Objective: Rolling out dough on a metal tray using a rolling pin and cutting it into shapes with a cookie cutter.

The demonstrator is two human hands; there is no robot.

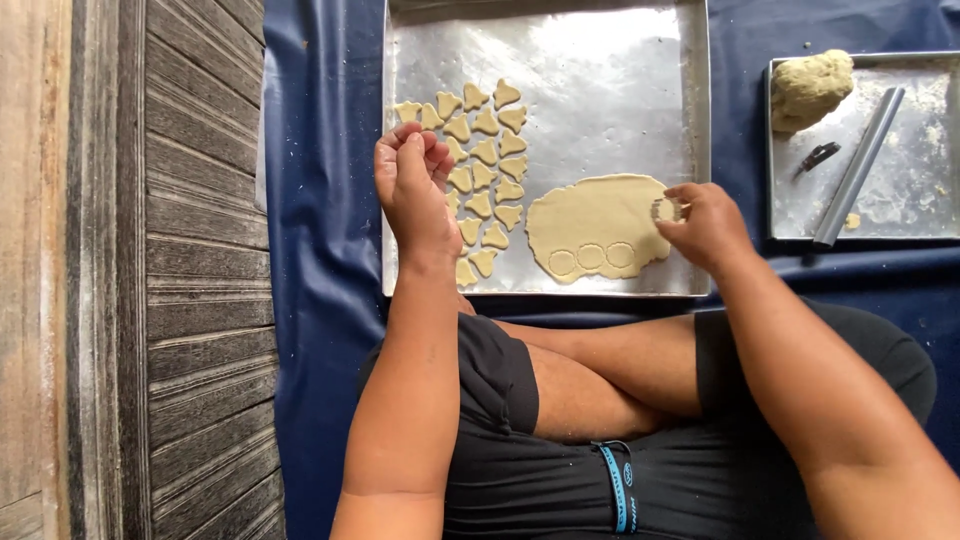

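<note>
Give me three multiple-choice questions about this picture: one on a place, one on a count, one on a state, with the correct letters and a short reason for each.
1. Where does the lump of dough lie?
A. on the small tray at the right
B. on the wooden boards
C. on the person's lap

2. How many round cuts show in the flat dough sheet?
A. one
B. three
C. six

3. What is the right hand doing?
A. resting flat on the cloth
B. gripping the metal roller
C. holding a small round cutter at the sheet's edge

Answers:
1. A: the lump sits in the small tray's far left corner.
2. B: three circles stand in a row along the sheet's near edge.
3. C: the fingers pinch the cutter; the roller lies untouched on the small tray.
</note>
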